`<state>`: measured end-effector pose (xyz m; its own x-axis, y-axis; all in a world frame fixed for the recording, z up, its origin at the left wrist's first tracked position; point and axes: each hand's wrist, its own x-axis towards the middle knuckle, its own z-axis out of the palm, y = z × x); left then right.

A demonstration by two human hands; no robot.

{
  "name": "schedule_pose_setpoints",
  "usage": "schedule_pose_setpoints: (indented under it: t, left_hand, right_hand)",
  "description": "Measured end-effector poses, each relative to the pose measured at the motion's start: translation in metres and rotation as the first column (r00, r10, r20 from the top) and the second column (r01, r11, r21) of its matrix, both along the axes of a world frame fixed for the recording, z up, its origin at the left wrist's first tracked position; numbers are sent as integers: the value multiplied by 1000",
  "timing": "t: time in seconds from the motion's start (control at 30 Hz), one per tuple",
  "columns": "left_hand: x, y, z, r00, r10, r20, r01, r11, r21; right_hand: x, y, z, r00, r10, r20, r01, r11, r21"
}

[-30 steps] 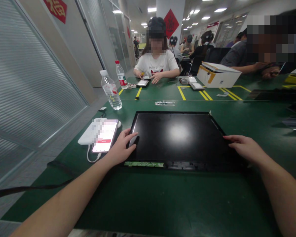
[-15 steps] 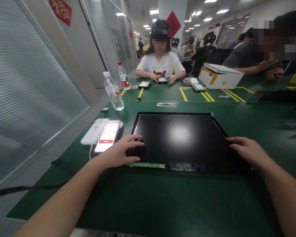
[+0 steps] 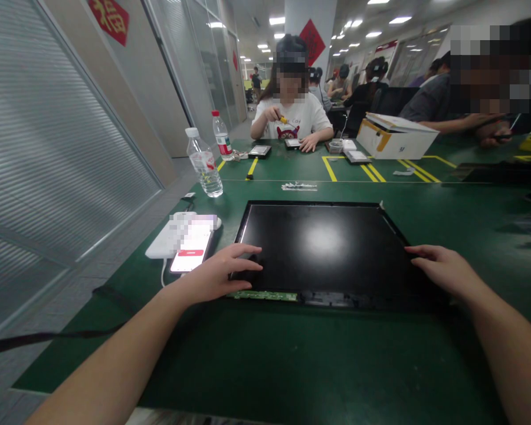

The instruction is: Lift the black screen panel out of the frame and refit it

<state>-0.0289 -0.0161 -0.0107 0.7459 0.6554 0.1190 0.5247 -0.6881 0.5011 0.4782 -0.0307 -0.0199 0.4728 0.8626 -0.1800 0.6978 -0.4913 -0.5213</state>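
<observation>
A black display panel (image 3: pixel 318 248) in a thin black frame lies flat on the green table (image 3: pixel 301 360), a bright reflection on its screen. Along its near edge, toward the left, runs a green circuit board strip (image 3: pixel 265 296). My left hand (image 3: pixel 223 271) rests over the panel's left edge with its fingers apart. At the right edge, my right hand (image 3: pixel 440 268) has thumb and fingertips closed on the frame. The undersides of the fingertips are hidden there.
Left of the panel are a lit phone (image 3: pixel 190 251), a white device (image 3: pixel 163 239) and two water bottles (image 3: pixel 206 168) (image 3: pixel 222 139). Beyond it lie white scraps (image 3: pixel 299 186). Across the table a person (image 3: pixel 289 112) holds a yellow-handled tool near a small drive; a white box (image 3: pixel 396 139) stands right.
The fingers of my left hand have shifted slightly on the panel's left side. My right hand and the panel stay put. The person opposite has raised a hand with the tool.
</observation>
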Motion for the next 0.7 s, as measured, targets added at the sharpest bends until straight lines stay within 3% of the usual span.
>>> schedule_pose_setpoints:
  t: [0.7]
  left_hand:
    - [6,-5,5,998,-37,-58,37,999,-6]
  right_hand:
    - [3,-1,-3,999,25,40,-27,998,51]
